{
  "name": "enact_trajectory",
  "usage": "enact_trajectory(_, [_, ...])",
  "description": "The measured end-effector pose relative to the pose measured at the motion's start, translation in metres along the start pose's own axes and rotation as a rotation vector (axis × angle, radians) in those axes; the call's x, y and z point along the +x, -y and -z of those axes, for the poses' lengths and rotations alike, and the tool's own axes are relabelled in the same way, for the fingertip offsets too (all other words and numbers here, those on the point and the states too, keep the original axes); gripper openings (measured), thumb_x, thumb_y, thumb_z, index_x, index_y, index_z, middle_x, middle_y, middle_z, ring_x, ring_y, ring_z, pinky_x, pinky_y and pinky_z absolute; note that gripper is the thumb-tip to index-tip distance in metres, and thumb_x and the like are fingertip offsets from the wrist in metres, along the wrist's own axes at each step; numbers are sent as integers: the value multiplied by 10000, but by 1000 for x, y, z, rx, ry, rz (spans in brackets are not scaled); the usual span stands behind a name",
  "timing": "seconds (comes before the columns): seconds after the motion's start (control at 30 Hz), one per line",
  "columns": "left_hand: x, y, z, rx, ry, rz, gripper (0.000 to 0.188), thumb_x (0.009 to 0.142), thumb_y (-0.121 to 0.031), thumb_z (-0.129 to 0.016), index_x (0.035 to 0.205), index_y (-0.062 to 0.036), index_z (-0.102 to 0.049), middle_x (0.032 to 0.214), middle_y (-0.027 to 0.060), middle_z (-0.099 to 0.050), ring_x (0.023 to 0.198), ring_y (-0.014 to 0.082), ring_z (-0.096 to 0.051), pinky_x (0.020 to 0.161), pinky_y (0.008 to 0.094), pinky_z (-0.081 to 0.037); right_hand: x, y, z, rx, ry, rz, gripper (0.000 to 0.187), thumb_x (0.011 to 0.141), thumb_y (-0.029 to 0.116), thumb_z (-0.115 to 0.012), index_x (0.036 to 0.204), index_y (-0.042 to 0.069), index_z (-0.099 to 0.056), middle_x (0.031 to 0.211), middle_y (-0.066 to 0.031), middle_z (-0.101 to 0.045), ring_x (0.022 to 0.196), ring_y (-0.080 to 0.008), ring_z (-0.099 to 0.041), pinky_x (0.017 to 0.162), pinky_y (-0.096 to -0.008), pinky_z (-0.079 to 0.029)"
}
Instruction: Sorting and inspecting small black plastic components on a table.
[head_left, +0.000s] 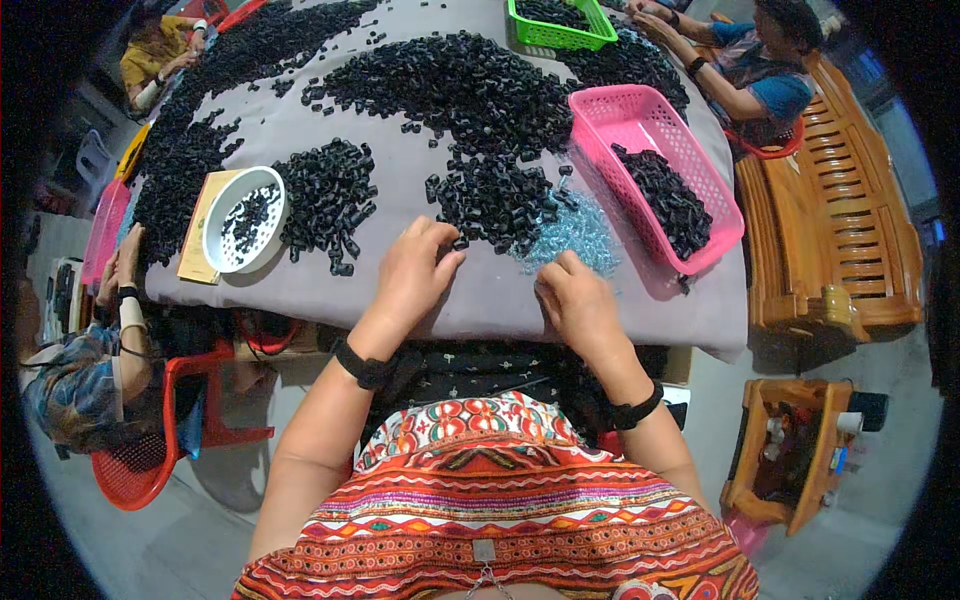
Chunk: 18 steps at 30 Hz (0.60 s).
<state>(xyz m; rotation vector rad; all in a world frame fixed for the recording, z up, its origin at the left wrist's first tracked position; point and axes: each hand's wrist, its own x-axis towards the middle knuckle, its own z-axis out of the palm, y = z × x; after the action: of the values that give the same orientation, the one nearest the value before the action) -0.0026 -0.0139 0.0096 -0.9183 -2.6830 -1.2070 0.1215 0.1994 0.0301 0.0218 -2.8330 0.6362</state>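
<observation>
My left hand [415, 270] is at the near edge of a pile of small black plastic pieces [490, 205], fingers bent and thumb drawn in. A single small black piece [460, 243] shows at its fingertips. My right hand [580, 302] is closed in a pinch just below a heap of tiny clear bluish pieces [575, 235]. What its fingers hold, if anything, is hidden. Beside that heap stands a pink perforated basket [721, 205], partly filled with black pieces.
Left of me, a white round colander [217, 250] with black pieces rests partly on a tan flat box [196, 228]. Larger black piles [440, 85] and a green basket [565, 37] lie farther back. Other people sit around the table; a wooden bench [840, 200] stands at right.
</observation>
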Motion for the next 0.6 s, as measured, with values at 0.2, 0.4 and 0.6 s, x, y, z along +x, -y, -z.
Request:
enact_trajectory(0.2, [3, 1, -1, 69, 1, -2, 180, 834, -177, -711, 963, -62, -662, 912, 106, -619, 869, 321, -622, 732, 411, -501, 0, -2, -2, 0, -59, 65, 91, 843, 116, -653, 884, 71, -584, 868, -127, -547, 775, -369, -615, 649, -476, -506])
enact_trajectory(0.4, [-12, -4, -4, -328, 25, 58, 194, 878, -138, -702, 1027, -17, -679, 910, 72, -670, 811, 176, -648, 735, 303, -512, 2, -6, 5, 314, -144, -59, 110, 861, 90, -668, 929, 43, -596, 881, -138, -617, 758, -308, -638, 652, -387, -514])
enact_trajectory(0.6, [-21, -30, -12, -743, 279, 216, 177, 933, -120, -667, 1064, -2, -681, 939, 27, -700, 843, 92, -638, 771, 258, -525, 9, 13, -3, 684, -58, -162, 104, 854, 84, -698, 900, 10, -640, 796, -105, -663, 725, -170, -664, 644, -299, -511])
